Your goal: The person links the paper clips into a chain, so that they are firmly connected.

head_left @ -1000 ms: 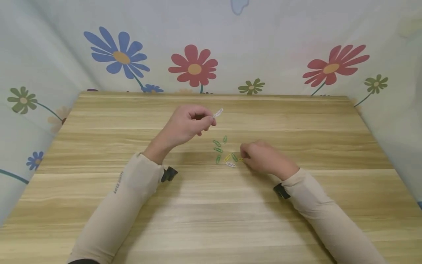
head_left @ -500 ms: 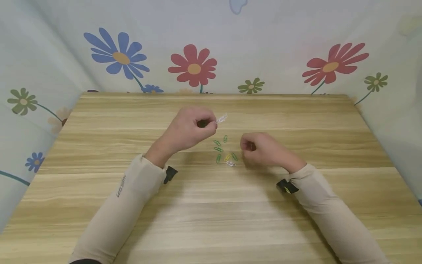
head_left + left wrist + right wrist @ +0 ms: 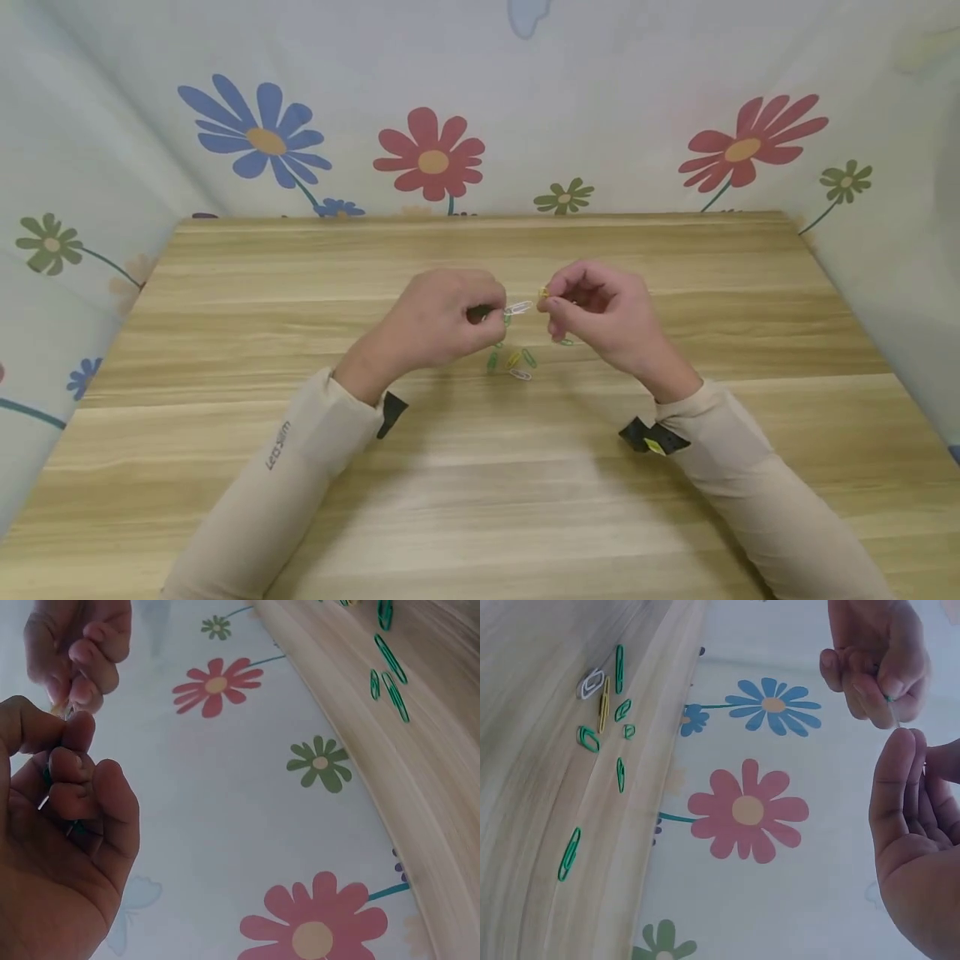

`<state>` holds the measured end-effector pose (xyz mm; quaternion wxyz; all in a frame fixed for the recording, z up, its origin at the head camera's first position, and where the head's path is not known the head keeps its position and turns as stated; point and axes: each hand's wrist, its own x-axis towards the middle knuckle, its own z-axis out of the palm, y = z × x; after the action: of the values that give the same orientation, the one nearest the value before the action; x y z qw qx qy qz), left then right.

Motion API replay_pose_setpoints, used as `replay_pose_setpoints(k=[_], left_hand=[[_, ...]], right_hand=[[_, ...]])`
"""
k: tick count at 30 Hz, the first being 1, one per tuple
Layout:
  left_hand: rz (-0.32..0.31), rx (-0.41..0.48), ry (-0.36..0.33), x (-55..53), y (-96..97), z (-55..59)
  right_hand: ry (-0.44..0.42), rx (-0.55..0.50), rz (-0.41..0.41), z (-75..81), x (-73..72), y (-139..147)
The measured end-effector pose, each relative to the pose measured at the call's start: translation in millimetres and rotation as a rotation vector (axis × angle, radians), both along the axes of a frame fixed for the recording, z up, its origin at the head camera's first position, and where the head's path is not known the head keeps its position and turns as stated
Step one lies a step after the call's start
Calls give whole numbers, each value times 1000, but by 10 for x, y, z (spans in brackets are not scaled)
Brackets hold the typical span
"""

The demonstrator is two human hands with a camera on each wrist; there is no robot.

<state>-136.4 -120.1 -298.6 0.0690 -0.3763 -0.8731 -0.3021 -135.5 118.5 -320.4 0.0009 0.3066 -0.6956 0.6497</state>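
Pinching a white paper clip (image 3: 517,308) between curled thumb and forefinger, the left hand (image 3: 442,321) holds it raised above the wooden surface (image 3: 480,483), its free end pointing at the right hand (image 3: 600,312). That right hand, fingers curled, pinches a small yellow paper clip (image 3: 543,292) at its fingertips, nearly meeting the white one. Below them, loose green, yellow and white paper clips (image 3: 513,362) lie clustered on the surface.
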Motion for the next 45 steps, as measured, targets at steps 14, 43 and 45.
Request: replay_pose_setpoints(k=[14,43,45], left_hand=[[-50,184,-31,8,-36,36],[-451,439,-724,-36,132,-280],[-451,494,-745,-33,147,-288]], right_hand=[[292,154,-68,8,18,-55],[490,243,-86,228,167,-23],[492,247,-93,229,174,-18]])
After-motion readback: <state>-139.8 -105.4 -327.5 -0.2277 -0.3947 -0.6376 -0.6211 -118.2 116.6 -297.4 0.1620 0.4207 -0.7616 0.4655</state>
